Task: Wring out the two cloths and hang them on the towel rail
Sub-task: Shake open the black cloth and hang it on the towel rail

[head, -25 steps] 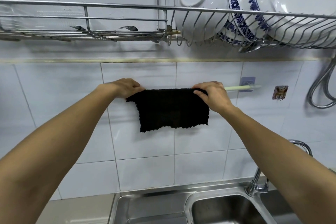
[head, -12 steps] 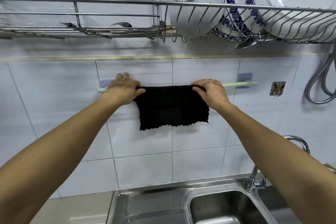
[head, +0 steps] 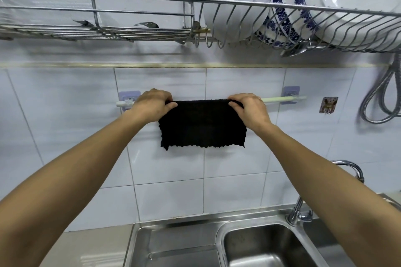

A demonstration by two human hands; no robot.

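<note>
A black knitted cloth (head: 202, 124) hangs spread flat over the pale green towel rail (head: 282, 99) on the tiled wall. My left hand (head: 153, 104) pinches the cloth's upper left corner at the rail. My right hand (head: 249, 108) grips its upper right corner. The rail's middle is hidden behind the cloth and my hands; only its two ends and the purple wall mounts show. No second cloth is in view.
A steel dish rack (head: 152, 2) with white and blue-patterned bowls (head: 288, 2) runs just above. A steel sink (head: 260, 245) and tap (head: 351, 169) lie below right. A hook (head: 328, 105) and a shower hose (head: 382, 97) are on the wall to the right.
My hands have lifted the cloth's top edge up onto the rail and spread it wider. The left hand has slid left along the rail.
</note>
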